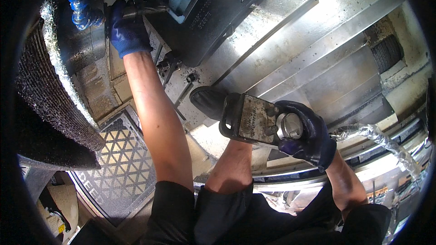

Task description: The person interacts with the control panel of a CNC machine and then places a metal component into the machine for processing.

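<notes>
My right hand (311,136), in a dark blue coated glove, grips a grimy handheld control pendant (254,118). Its fingers close around the end with the round silver dial (289,126). A black frame with a handle loop forms the pendant's other end. Farther off at the left, my left hand (129,29) wears a blue glove, fingers curled at a thin metal part (152,9) whose kind I cannot make out. Right of that hand stands a large dark machine block (204,31) with a framed recess (184,0) that looks wet and light blue.
Below the block lies a metal machine bed (281,54) with long slots and scattered chips. My black shoe (206,102) rests on it. Blue segmented hose (79,2) hangs upper left, above ribbed dark material (54,90). A patterned mat (120,159) lies lower left; a foil-like wrapped hose (381,138) runs right.
</notes>
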A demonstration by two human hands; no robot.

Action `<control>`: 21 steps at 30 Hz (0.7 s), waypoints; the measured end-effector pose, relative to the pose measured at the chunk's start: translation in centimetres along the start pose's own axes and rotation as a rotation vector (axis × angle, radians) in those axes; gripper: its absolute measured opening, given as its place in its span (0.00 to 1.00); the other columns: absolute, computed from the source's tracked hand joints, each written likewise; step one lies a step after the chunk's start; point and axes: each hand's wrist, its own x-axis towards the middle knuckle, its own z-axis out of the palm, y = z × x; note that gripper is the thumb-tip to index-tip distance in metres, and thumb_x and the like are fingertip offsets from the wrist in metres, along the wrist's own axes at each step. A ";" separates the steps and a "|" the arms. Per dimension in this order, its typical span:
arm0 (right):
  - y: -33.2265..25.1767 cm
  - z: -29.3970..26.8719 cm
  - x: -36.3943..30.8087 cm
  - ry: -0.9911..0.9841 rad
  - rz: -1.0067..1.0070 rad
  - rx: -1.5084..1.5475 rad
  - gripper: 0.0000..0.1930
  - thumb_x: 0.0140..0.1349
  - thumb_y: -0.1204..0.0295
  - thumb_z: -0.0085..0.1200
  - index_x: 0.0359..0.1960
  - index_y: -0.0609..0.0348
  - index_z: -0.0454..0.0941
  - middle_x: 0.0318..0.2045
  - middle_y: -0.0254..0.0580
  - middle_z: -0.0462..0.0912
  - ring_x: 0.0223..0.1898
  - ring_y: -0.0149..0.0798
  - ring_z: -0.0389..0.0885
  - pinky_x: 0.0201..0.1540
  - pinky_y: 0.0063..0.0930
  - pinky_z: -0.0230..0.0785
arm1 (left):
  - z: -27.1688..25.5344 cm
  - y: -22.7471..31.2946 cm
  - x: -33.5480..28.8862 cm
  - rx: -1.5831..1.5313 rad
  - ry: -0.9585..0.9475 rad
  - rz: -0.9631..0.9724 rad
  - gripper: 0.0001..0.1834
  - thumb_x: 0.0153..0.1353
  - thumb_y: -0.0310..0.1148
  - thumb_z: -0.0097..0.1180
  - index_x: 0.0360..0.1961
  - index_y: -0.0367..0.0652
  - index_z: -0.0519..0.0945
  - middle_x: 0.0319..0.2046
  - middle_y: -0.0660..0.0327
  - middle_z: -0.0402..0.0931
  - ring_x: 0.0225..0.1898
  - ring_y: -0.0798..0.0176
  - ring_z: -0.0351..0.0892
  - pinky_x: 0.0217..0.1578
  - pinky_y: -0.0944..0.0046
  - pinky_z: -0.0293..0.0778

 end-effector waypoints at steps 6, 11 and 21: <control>0.1 0.0 0.1 -0.002 -0.007 0.012 0.41 0.45 0.60 0.75 0.60 0.65 0.69 0.51 0.54 0.80 0.53 0.45 0.80 0.55 0.37 0.73 | 1.8 -0.3 -0.3 0.081 0.087 0.041 0.17 0.64 0.35 0.53 0.52 0.40 0.77 0.53 0.50 0.75 0.56 0.49 0.72 0.58 0.47 0.68; -0.3 0.0 0.2 -0.009 -0.023 -0.001 0.40 0.46 0.60 0.74 0.60 0.64 0.69 0.50 0.54 0.80 0.53 0.46 0.81 0.54 0.37 0.74 | 2.4 -0.4 -0.7 0.133 0.089 0.051 0.20 0.66 0.36 0.50 0.56 0.40 0.74 0.57 0.48 0.71 0.59 0.47 0.69 0.61 0.47 0.64; 0.2 0.1 0.1 0.000 -0.069 -0.020 0.40 0.47 0.60 0.73 0.60 0.65 0.68 0.50 0.55 0.80 0.53 0.47 0.81 0.54 0.38 0.74 | 2.2 -0.2 -0.6 0.136 0.067 0.051 0.19 0.65 0.35 0.51 0.56 0.40 0.75 0.57 0.49 0.71 0.60 0.47 0.69 0.61 0.47 0.65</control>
